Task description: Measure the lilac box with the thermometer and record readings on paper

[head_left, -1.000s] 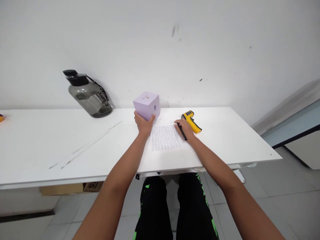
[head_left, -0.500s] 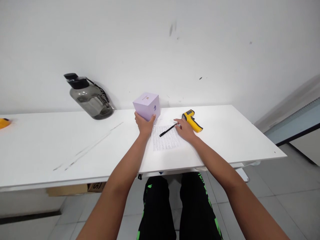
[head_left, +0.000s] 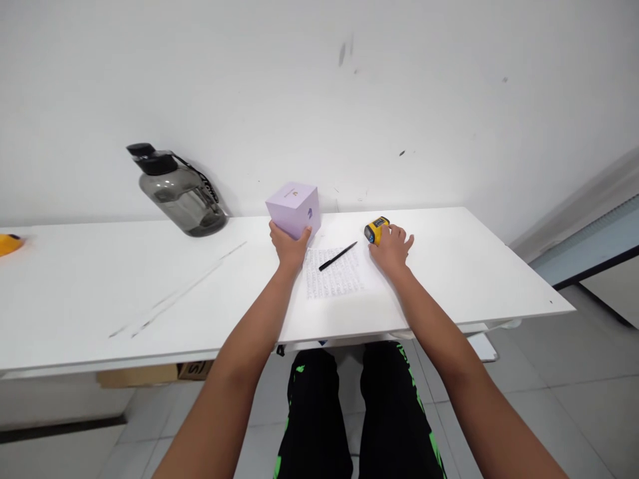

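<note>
My left hand (head_left: 290,247) grips the near lower part of a lilac cube-shaped box (head_left: 293,207), thumb on its right face and fingers round its left side. Over the handle of a yellow and black infrared thermometer (head_left: 377,228) lies my right hand (head_left: 392,247), its fingers spread; the handle is hidden beneath it. Between the hands a black pen (head_left: 338,256) rests slantwise on a sheet of bubble wrap (head_left: 332,283), its tip toward the thermometer.
A grey see-through water bottle (head_left: 184,199) with a black lid stands near the wall on the left. At the far left edge shows part of an orange object (head_left: 8,244). The white table (head_left: 449,293) ends on the right. Cardboard (head_left: 140,376) lies below it.
My right hand has let go of the pen's far end and moved right onto the thermometer's handle. The pen stays on the bubble wrap. My left hand still holds the box.
</note>
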Motion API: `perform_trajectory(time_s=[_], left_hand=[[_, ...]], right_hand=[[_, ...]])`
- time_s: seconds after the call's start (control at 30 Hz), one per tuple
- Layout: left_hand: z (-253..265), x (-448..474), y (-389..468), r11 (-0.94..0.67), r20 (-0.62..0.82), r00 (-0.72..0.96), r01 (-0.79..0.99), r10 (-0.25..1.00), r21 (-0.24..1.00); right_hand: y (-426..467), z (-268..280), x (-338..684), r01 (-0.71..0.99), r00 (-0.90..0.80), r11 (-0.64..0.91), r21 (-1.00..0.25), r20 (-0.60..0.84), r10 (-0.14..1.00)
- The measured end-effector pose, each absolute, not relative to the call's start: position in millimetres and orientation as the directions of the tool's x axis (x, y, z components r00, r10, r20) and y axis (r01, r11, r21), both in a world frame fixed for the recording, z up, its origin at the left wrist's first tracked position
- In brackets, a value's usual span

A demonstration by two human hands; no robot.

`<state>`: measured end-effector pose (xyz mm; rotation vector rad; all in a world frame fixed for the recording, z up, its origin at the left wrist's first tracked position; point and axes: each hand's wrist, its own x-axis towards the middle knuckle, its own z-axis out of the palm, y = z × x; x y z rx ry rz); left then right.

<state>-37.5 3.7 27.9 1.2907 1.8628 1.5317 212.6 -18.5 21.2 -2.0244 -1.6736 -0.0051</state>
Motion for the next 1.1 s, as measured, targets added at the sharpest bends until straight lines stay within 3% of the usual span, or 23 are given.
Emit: perform_trajectory(time_s=[0.27,0.5,0.7,0.93,1.1], left_hand=[[27.8,-37.0,4.5,-0.024,0.243,-0.494,0.408,0.835,0.913],[28.2,-37.2,4.2,-0.05,0.252,-0.493,0.385,0.833,0.921],[29.7,-36.0,3.3,-0.051,0.243,-0.493,0.37,0.836,0.927],[26.5,-37.3,3.9,-0.068,0.254,-0.493,0.364,0.832,0.929],[25.8,-37.0,4.1,-0.066,0.256,-0.49,0.371,0.833,0.926]], right_hand=[[-23.1,41.9,214.3,0.938,0.269,-0.249,-0.242,0.051,0.962],[-26.3,45.1,211.3,0.94,0.261,-0.241,-0.24,0.055,0.964],[-27.8,48.6,222.1,0.92,0.234,-0.213,-0.33,0.025,0.972],[-29.7,48.9,228.5,0.94,0.266,-0.26,-0.222,-0.004,0.964],[-27.1,52.2,229.5,0.897,0.335,-0.326,-0.299,-0.021,0.942]])
